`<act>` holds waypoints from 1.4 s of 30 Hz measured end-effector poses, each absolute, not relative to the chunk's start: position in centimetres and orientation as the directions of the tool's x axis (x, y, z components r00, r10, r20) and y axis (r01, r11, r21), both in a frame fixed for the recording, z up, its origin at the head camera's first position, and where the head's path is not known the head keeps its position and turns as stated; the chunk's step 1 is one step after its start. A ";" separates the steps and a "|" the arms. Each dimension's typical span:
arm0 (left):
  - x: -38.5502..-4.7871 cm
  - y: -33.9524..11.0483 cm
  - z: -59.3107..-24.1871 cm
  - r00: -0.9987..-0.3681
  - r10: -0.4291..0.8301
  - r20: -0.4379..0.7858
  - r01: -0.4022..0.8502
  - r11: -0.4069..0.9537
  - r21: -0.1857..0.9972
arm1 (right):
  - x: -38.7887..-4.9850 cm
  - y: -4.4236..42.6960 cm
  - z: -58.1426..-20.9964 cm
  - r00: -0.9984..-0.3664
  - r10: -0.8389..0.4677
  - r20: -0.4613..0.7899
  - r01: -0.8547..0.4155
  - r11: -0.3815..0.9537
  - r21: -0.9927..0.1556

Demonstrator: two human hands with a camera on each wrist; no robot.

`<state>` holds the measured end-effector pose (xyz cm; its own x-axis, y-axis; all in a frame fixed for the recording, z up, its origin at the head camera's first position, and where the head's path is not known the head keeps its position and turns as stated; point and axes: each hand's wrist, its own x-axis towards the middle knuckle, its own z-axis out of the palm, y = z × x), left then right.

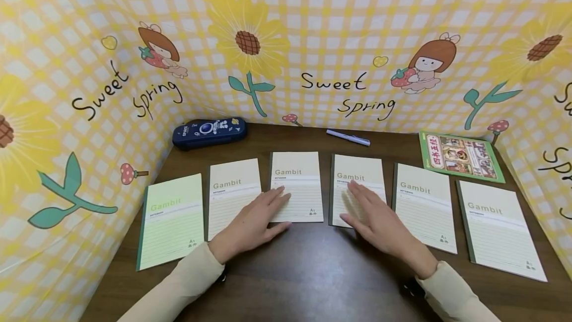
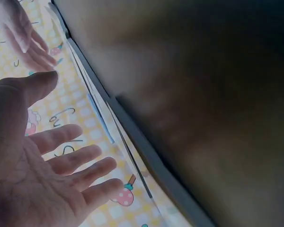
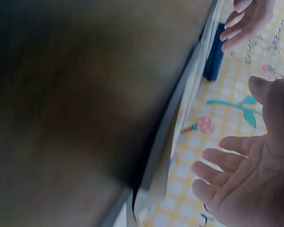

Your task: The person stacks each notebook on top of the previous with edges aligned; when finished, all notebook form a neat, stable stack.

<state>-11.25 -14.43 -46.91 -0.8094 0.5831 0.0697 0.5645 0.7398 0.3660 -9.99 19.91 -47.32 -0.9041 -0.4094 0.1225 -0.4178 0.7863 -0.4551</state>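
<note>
A left hand (image 1: 253, 218) and a right hand (image 1: 382, 218) hang above the counter (image 1: 308, 272), holding nothing.
Their fingers are loose and nearly straight. The third notebook from the left (image 1: 305, 187) is at the middle of the frame, its long side running up and down. It lies partly under the left hand, up and right of the palm, with the right hand farther off. The fourth notebook (image 1: 359, 167), just right of it, lies partly under the right hand, up and left.
</note>
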 end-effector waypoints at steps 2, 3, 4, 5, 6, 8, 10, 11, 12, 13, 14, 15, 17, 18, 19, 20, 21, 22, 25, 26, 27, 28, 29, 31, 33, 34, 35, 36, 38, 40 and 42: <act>-10.9 -14.3 -47.0 -0.805 0.592 0.041 0.563 0.740 0.368 | -9.8 19.3 -47.6 -0.895 -0.434 0.105 -0.431 0.775 -0.463; -10.8 -14.2 -47.0 -0.802 0.597 0.026 0.564 0.742 0.363 | -9.7 19.1 -47.7 -0.890 -0.448 0.091 -0.435 0.770 -0.467; -10.7 -14.1 -47.0 -0.798 0.603 0.012 0.566 0.741 0.362 | -9.5 18.8 -47.9 -0.883 -0.463 0.079 -0.442 0.765 -0.469; -10.6 -14.1 -47.1 -0.793 0.609 -0.001 0.568 0.740 0.361 | -9.4 18.5 -48.0 -0.874 -0.480 0.069 -0.453 0.755 -0.474; -10.5 -14.0 -47.1 -0.790 0.613 -0.022 0.566 0.742 0.358 | -9.3 18.2 -48.0 -0.864 -0.499 0.060 -0.464 0.746 -0.479; -10.3 -14.0 -47.1 -0.781 0.623 -0.052 0.571 0.745 0.344 | -9.2 17.6 -48.1 -0.841 -0.539 0.043 -0.490 0.726 -0.483; -10.1 -13.8 -47.2 -0.772 0.631 -0.071 0.580 0.746 0.326 | -9.1 17.0 -48.1 -0.813 -0.582 0.028 -0.522 0.706 -0.479; -10.1 -13.8 -47.3 -0.770 0.633 -0.078 0.583 0.748 0.317 | -9.2 16.8 -48.1 -0.797 -0.604 0.023 -0.541 0.696 -0.473; -10.0 -13.8 -47.3 -0.768 0.635 -0.084 0.585 0.749 0.311 | -9.2 16.5 -48.0 -0.783 -0.622 0.016 -0.556 0.688 -0.467; -10.0 -13.7 -47.3 -0.766 0.637 -0.085 0.588 0.749 0.305 | -9.1 16.3 -48.0 -0.770 -0.639 0.010 -0.571 0.681 -0.459; -9.9 -13.7 -47.3 -0.766 0.637 -0.088 0.588 0.750 0.304 | -9.1 16.1 -48.0 -0.757 -0.654 0.005 -0.585 0.673 -0.452; -9.9 -13.6 -47.3 -0.768 0.634 -0.093 0.583 0.752 0.308 | -9.1 15.9 -48.0 -0.745 -0.667 0.001 -0.597 0.666 -0.448; -9.8 -13.5 -47.3 -0.771 0.627 -0.106 0.571 0.756 0.322 | -9.0 15.6 -48.0 -0.724 -0.690 -0.006 -0.617 0.652 -0.441; -9.8 -13.5 -47.3 -0.773 0.625 -0.112 0.564 0.757 0.331 | -9.0 15.5 -48.0 -0.716 -0.698 -0.009 -0.624 0.646 -0.440; -9.7 -13.4 -47.3 -0.773 0.623 -0.120 0.558 0.758 0.338 | -8.9 15.4 -48.0 -0.709 -0.705 -0.012 -0.631 0.642 -0.436; -9.6 -13.4 -47.3 -0.774 0.620 -0.128 0.551 0.760 0.345 | -8.9 15.4 -48.0 -0.704 -0.710 -0.016 -0.636 0.640 -0.432; -9.6 -13.4 -47.3 -0.774 0.619 -0.135 0.547 0.760 0.350 | -8.8 15.3 -48.0 -0.701 -0.713 -0.018 -0.639 0.639 -0.428; -9.5 -13.3 -47.3 -0.773 0.618 -0.140 0.544 0.761 0.354 | -8.7 15.3 -48.1 -0.699 -0.715 -0.020 -0.642 0.640 -0.422; -9.3 -13.2 -47.1 -0.772 0.615 -0.158 0.536 0.764 0.359 | -8.5 15.3 -48.1 -0.701 -0.713 -0.023 -0.644 0.646 -0.410; -9.2 -13.2 -47.1 -0.772 0.615 -0.163 0.534 0.765 0.359 | -8.4 15.3 -48.1 -0.702 -0.712 -0.022 -0.643 0.648 -0.408; -9.0 -13.1 -47.0 -0.772 0.613 -0.169 0.531 0.767 0.361 | -8.3 15.3 -48.1 -0.703 -0.711 -0.025 -0.642 0.649 -0.408; -8.9 -13.1 -47.0 -0.771 0.612 -0.174 0.528 0.768 0.363 | -8.2 15.3 -48.1 -0.703 -0.710 -0.029 -0.641 0.651 -0.407; -8.8 -13.1 -46.9 -0.771 0.611 -0.179 0.525 0.769 0.366 | -8.0 15.3 -48.0 -0.704 -0.709 -0.034 -0.637 0.652 -0.410; -8.5 -13.1 -46.8 -0.770 0.610 -0.187 0.519 0.770 0.372 | -7.7 15.2 -47.9 -0.704 -0.708 -0.048 -0.631 0.656 -0.414; -8.2 -13.1 -46.7 -0.770 0.610 -0.190 0.518 0.770 0.372 | -7.4 15.2 -47.8 -0.703 -0.709 -0.060 -0.629 0.659 -0.413; -8.0 -13.0 -46.7 -0.769 0.612 -0.187 0.522 0.769 0.370 | -7.3 15.2 -47.7 -0.703 -0.708 -0.065 -0.627 0.661 -0.412; -7.8 -13.0 -46.7 -0.768 0.613 -0.186 0.525 0.768 0.367 | -7.1 15.1 -47.7 -0.703 -0.708 -0.069 -0.627 0.662 -0.410; -7.6 -13.0 -46.7 -0.768 0.615 -0.182 0.529 0.768 0.362 | -7.0 15.1 -47.7 -0.702 -0.708 -0.071 -0.627 0.663 -0.408; -7.3 -13.0 -46.6 -0.766 0.619 -0.175 0.538 0.766 0.351 | -6.7 15.1 -47.7 -0.701 -0.710 -0.073 -0.630 0.663 -0.404; -6.9 -13.0 -46.6 -0.764 0.622 -0.171 0.546 0.765 0.342 | -6.4 15.2 -47.6 -0.697 -0.713 -0.074 -0.631 0.660 -0.408; -6.6 -13.0 -46.6 -0.763 0.624 -0.169 0.551 0.764 0.336 | -6.1 15.2 -47.6 -0.692 -0.718 -0.075 -0.634 0.655 -0.411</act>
